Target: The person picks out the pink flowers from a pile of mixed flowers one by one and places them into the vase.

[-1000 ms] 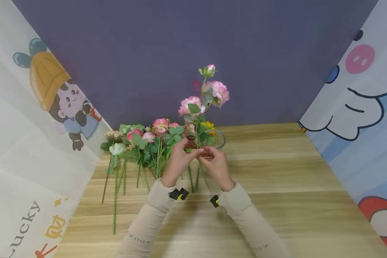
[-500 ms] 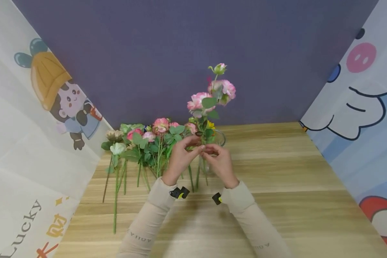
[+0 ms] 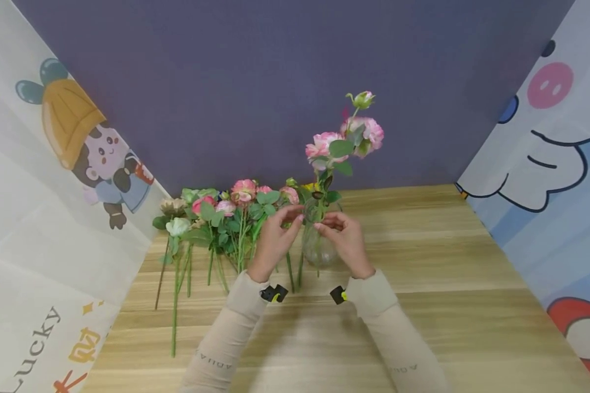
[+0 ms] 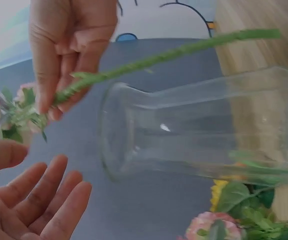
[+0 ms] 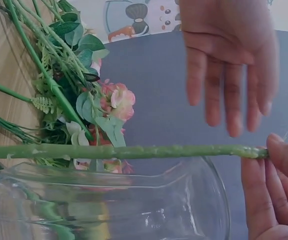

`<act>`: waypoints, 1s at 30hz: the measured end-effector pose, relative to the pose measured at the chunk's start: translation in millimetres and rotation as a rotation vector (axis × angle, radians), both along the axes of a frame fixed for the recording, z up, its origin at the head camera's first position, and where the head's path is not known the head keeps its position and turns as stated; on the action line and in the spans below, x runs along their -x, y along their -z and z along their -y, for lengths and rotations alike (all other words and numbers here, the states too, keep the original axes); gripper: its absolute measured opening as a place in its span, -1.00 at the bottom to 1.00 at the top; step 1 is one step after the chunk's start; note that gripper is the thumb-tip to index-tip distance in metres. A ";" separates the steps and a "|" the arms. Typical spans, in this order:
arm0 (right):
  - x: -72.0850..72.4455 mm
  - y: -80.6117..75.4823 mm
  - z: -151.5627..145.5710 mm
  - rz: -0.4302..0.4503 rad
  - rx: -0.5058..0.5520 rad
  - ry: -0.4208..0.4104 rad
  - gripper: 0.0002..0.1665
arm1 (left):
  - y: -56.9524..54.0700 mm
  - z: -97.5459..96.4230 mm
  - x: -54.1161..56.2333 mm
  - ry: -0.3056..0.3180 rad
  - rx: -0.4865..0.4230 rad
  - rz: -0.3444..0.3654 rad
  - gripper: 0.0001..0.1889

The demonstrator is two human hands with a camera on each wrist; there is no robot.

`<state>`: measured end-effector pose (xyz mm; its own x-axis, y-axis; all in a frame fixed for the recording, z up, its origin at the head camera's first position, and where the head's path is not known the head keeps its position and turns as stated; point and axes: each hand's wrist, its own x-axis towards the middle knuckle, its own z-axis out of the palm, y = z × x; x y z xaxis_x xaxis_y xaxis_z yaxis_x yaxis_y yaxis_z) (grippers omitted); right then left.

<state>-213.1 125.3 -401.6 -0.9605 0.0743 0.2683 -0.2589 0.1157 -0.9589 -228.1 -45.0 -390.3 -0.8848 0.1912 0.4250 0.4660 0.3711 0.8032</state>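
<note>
My right hand [image 3: 346,240] pinches the stem [image 5: 134,151] of an upright artificial flower spray with pink-and-white blossoms [image 3: 324,146] and a bud [image 3: 363,100] at its top. The green stem hangs outside the clear glass vase [image 4: 184,135], alongside it on my side. In the right wrist view the vase [image 5: 184,200] stands next to the stem, its mouth free of it. My left hand [image 3: 275,240] is apart from the stem, to its left. Its fingers are spread and loosely bent around nothing, as the left hand [image 4: 39,205] shows in the left wrist view.
Several artificial flowers lie left on the wooden table [image 3: 423,305], including a pale green-white bloom [image 3: 178,226] and coral-pink blossoms [image 3: 244,191]. A yellow flower [image 4: 219,192] lies near the vase. A dark panel [image 3: 295,65] stands behind, with printed curtains at both sides.
The flower spray has moved right with my right hand. My left hand, whose fingertips met the right hand's at the stem, has come away from it and stayed on the left.
</note>
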 end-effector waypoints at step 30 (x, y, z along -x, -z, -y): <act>18.3 -27.7 -25.5 0.051 0.150 0.036 -0.68 | 60.8 11.9 23.0 0.050 0.075 0.157 -0.53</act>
